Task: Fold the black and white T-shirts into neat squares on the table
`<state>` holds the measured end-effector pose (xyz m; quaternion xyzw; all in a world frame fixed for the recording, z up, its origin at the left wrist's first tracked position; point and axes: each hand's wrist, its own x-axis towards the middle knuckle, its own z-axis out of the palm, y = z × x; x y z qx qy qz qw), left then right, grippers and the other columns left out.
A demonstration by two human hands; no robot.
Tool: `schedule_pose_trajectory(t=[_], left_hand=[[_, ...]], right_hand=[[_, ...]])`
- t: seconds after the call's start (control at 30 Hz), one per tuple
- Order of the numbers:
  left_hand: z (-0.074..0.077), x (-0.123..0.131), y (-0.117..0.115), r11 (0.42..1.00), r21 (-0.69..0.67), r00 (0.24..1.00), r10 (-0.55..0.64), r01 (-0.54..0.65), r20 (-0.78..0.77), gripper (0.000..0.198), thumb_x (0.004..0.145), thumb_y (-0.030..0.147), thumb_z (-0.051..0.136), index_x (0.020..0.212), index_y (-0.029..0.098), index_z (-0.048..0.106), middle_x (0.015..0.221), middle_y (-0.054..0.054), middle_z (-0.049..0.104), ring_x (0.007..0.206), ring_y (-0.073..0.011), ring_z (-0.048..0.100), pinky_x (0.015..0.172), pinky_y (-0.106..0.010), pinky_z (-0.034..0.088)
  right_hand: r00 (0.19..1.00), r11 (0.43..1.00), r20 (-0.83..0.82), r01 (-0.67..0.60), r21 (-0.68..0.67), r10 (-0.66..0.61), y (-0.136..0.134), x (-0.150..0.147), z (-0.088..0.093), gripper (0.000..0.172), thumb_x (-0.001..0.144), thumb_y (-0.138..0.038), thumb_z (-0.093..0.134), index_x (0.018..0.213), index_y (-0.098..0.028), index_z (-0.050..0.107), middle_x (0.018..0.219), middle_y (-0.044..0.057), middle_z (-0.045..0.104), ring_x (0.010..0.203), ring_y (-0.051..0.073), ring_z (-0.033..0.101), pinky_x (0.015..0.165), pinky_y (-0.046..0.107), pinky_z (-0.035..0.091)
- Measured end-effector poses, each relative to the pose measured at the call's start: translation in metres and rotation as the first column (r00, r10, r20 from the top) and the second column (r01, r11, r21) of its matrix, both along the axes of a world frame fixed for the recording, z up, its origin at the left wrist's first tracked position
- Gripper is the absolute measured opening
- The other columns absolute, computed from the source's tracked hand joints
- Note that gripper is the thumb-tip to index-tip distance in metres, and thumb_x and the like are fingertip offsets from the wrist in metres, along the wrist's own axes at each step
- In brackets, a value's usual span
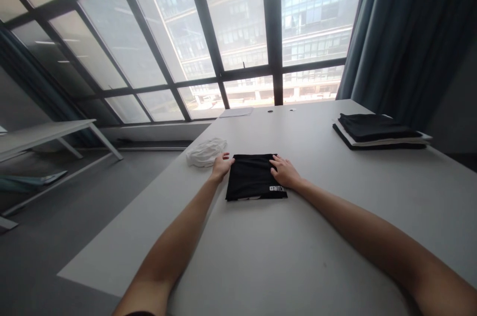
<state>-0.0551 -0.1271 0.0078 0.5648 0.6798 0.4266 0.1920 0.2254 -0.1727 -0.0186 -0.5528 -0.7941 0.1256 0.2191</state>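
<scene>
A black garment (pixel 250 177), folded into a neat rectangle with white lettering near its lower right corner, lies flat on the white table (pixel 298 236). My left hand (pixel 222 166) rests at the garment's upper left edge. Its thumb touches the cloth, and the fingers stand apart from the thumb. On the upper right part of the garment lies my right hand (pixel 284 172), fingers spread over the fabric and partly covering the lettering. Just beyond my left hand sits a crumpled white translucent bundle (pixel 205 152), perhaps thin plastic.
A stack of folded black and white clothes (pixel 380 129) sits at the table's right. A flat pale sheet (pixel 237 112) lies at the far edge. Windows (pixel 238 23) and a dark curtain (pixel 406 33) stand behind; another table (pixel 44 136) is at the left.
</scene>
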Motion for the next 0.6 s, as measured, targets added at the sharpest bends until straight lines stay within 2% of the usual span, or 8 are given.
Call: schedule_pose_trajectory(t=[0.07,0.13,0.17,0.23,0.33,0.4,0.5,0.6], left_hand=[[0.005,0.005,-0.004,0.994,0.107,0.993,-0.012,0.025,-0.117,0.043,0.086,0.014,0.058,0.128,0.014,0.063,0.132,-0.015,0.064,0.117,-0.0265,0.064,0.106,-0.041,0.049],[0.007,0.015,-0.009,0.968,0.194,0.943,-0.094,0.162,-0.319,0.045,0.091,0.012,0.046,0.133,0.015,0.061,0.141,-0.013,0.059,0.131,-0.0246,0.055,0.117,-0.039,0.037],[0.005,0.021,-0.012,0.95,0.187,0.89,-0.149,0.249,-0.43,0.046,0.093,0.013,0.042,0.135,0.014,0.06,0.143,-0.013,0.057,0.136,-0.024,0.05,0.12,-0.039,0.033],[-0.002,0.032,-0.018,0.933,0.06,0.769,-0.255,0.355,-0.586,0.047,0.099,0.024,0.039,0.143,0.012,0.053,0.151,-0.015,0.05,0.144,-0.0265,0.041,0.122,-0.044,0.026],[-0.015,0.042,-0.022,0.923,-0.192,0.658,-0.374,0.333,-0.654,0.06,0.103,0.047,0.034,0.152,0.013,0.04,0.163,-0.017,0.03,0.152,-0.0326,0.022,0.121,-0.056,0.019],[-0.022,0.043,-0.022,0.911,-0.265,0.642,-0.41,0.315,-0.648,0.064,0.103,0.054,0.029,0.155,0.016,0.034,0.166,-0.016,0.021,0.154,-0.0324,0.014,0.121,-0.058,0.016],[-0.026,0.039,-0.019,0.93,-0.24,0.668,-0.368,0.28,-0.646,0.067,0.103,0.057,0.023,0.157,0.018,0.03,0.167,-0.016,0.017,0.155,-0.0311,0.008,0.121,-0.058,0.014],[-0.026,0.037,-0.015,0.939,-0.252,0.698,-0.342,0.233,-0.63,0.07,0.102,0.06,0.023,0.158,0.018,0.029,0.167,-0.017,0.014,0.155,-0.0321,0.006,0.12,-0.058,0.017]], right_hand=[[1.0,1.0,0.003,0.001,0.001,-0.001,0.0,0.0,-0.001,0.051,0.097,-0.031,0.044,0.145,-0.015,0.054,0.161,0.014,0.036,0.151,0.027,0.027,0.121,0.049,0.02],[1.0,1.0,0.009,0.001,0.003,-0.001,0.001,-0.001,-0.002,0.052,0.097,-0.031,0.044,0.145,-0.014,0.054,0.16,0.015,0.036,0.151,0.027,0.028,0.121,0.049,0.02],[1.0,1.0,0.011,0.002,0.004,-0.002,0.001,-0.001,-0.002,0.052,0.097,-0.031,0.044,0.145,-0.014,0.054,0.16,0.015,0.036,0.151,0.027,0.028,0.121,0.049,0.02],[1.0,1.0,0.017,0.003,0.004,-0.003,0.002,-0.001,-0.003,0.052,0.097,-0.03,0.044,0.145,-0.013,0.053,0.161,0.015,0.036,0.151,0.027,0.028,0.121,0.049,0.02],[1.0,1.0,0.02,0.0,0.004,0.0,0.003,-0.001,-0.003,0.052,0.097,-0.03,0.044,0.146,-0.013,0.052,0.161,0.015,0.035,0.151,0.028,0.027,0.121,0.049,0.02],[1.0,1.0,0.027,-0.002,0.001,0.002,0.003,-0.001,-0.003,0.052,0.097,-0.03,0.044,0.146,-0.013,0.052,0.161,0.015,0.035,0.151,0.028,0.027,0.121,0.05,0.02],[0.999,1.0,0.032,0.001,0.002,-0.001,0.003,-0.001,-0.002,0.052,0.097,-0.03,0.044,0.146,-0.014,0.053,0.161,0.014,0.035,0.151,0.027,0.027,0.121,0.05,0.02],[1.0,1.0,0.009,0.015,0.004,-0.015,0.002,-0.001,-0.003,0.054,0.098,-0.031,0.043,0.149,-0.015,0.049,0.161,0.014,0.035,0.15,0.026,0.028,0.121,0.048,0.021]])
